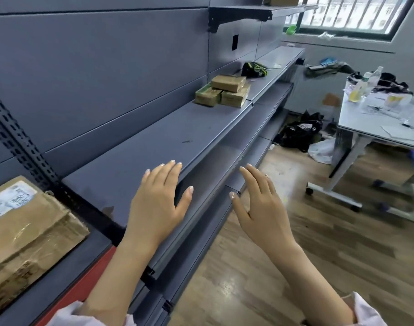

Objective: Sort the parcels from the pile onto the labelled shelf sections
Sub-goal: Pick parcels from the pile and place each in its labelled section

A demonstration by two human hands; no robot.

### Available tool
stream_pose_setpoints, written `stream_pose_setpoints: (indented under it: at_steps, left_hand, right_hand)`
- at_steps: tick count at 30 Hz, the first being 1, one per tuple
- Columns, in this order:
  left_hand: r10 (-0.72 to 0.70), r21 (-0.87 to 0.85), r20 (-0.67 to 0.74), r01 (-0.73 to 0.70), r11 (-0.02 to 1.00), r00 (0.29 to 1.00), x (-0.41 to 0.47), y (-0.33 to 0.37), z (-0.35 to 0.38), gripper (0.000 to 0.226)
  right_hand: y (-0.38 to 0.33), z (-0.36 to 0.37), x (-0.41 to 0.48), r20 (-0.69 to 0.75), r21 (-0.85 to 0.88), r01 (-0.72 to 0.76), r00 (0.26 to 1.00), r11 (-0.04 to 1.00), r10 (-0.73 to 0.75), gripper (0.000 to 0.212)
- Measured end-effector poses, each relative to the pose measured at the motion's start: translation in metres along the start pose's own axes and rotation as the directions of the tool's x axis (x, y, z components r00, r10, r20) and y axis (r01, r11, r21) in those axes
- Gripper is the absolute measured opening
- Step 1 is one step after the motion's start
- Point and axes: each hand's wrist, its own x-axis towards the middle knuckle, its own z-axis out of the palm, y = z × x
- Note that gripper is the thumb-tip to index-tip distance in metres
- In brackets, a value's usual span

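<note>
Indoors, a person in pale pink sleeves is standing at a long dark grey metal shelf [177, 137] and is holding both hands out, palms down, with nothing in either. The left hand [159, 203] is hovering over the front part of the shelf, its fingers straight and slightly spread; whether it is touching the metal cannot be told. The right hand [260, 205] is reaching out just past the shelf's front edge, above the lower shelves, its fingers straight and apart and a ring showing on one of them.

A large brown cardboard box [27, 234], taped and bearing a white printed label, is sitting on the neighbouring shelf section at the lower left, beyond a black slotted upright [25, 149]. Farther along the same shelf level, three small brown cardboard parcels [224, 90] are lying together, one stacked on the other two. Just behind them a black and green bag [254, 69] is resting against the back panel.

To the right, a white table [361, 118] on castors is carrying bottles and papers on a wooden floor [295, 255], with black plastic bags [297, 132] lying near the shelf's far end and a barred window [347, 12] letting in daylight.
</note>
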Motion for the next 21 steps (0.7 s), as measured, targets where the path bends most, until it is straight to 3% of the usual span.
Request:
stream_pose_setpoints:
  at_steps: [10,17,21]
  left_hand:
    - [-0.043,-0.069,0.046,0.046,0.997,0.998,0.11,-0.002,0.072,0.069]
    - [-0.102,-0.146,0.072,0.112,0.983,0.992,0.227,-0.006,0.132,0.057]
    - [-0.077,-0.13,0.036,0.081,0.988,0.996,0.296,-0.015,0.158,0.069]
  right_hand:
    - [0.08,0.031,0.074,0.06,-0.009,-0.097,0.993,0.995,0.098,0.061]
    - [0.153,0.064,0.183,0.102,-0.025,-0.1,0.99,0.995,0.102,0.065]
    - [0.185,0.081,0.249,0.115,-0.022,-0.095,0.989,0.995,0.097,0.067]
